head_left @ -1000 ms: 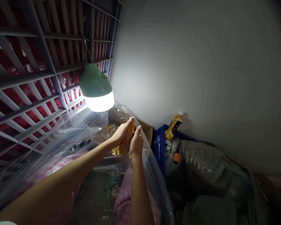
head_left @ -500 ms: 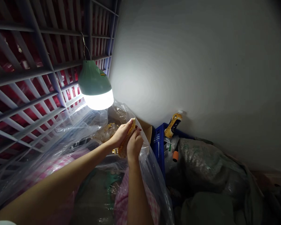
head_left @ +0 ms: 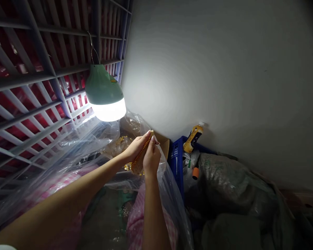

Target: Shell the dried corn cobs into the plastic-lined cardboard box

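Observation:
Both my hands grip one yellow corn cob [head_left: 140,160] held upright in front of me. My left hand [head_left: 135,147] wraps it from the left, fingertips at its top. My right hand [head_left: 151,158] closes on it from the right, thumb pressed against the kernels. Loose yellow kernels [head_left: 123,140] lie in a clear plastic sheet [head_left: 94,139] just behind and below the cob. Part of the cob is hidden by my fingers.
A lit green hanging lamp [head_left: 105,93] hangs from a barred grille [head_left: 41,76] at the left. A blue crate [head_left: 177,156] with a yellow bottle [head_left: 193,138] stands against the white wall. Dark sacks [head_left: 232,187] lie at the right. Pink checked cloth [head_left: 138,215] covers my lap.
My right hand has closed tighter round the cob and shifted slightly up it. The cob has turned a little between my hands. The view drifted slightly down.

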Tool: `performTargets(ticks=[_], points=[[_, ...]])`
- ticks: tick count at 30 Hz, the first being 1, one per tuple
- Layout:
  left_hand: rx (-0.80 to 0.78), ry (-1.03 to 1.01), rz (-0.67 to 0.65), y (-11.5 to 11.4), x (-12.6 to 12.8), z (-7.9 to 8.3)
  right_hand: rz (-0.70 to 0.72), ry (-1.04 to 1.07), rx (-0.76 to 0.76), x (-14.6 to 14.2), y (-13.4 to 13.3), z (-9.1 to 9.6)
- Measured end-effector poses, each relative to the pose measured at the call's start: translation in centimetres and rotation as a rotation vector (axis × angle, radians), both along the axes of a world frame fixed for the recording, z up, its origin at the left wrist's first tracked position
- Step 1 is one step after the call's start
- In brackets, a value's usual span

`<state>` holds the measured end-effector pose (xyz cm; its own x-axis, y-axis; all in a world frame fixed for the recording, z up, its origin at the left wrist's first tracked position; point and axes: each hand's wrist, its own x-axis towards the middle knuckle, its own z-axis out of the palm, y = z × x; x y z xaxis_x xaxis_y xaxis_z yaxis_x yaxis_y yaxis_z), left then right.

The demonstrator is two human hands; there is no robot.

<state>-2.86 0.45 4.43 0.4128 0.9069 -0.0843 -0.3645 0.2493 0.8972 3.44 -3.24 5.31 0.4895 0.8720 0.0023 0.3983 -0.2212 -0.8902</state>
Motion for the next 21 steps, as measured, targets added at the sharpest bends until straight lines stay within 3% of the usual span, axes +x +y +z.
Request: performTargets(ticks=[4,7,10,15,21], points=[[-0.101,-0.033,0.005,0.1,0.3,-0.5,-0.001,0.058,-0.003,0.0,0.1,-0.4],[-0.209,-0.087,0.056,0.6,0.2,-0.6,0.084,0.233,0.046,0.3,0.3,-0.7],[-0.296,-0.134,0.063,1.2,-0.3,-0.7,0.149,0.323,-0.025,0.7,0.6,-1.0],[-0.36,-0.126,0.081,1.8,-0.8,-1.0,0.228,0.186,-0.063,1.0,0.5,-1.0],[-0.335,-0.14,0.302,2.0,-0.9,0.3,0.313,0.035,-0.115,0.3,-0.6,-0.6]])
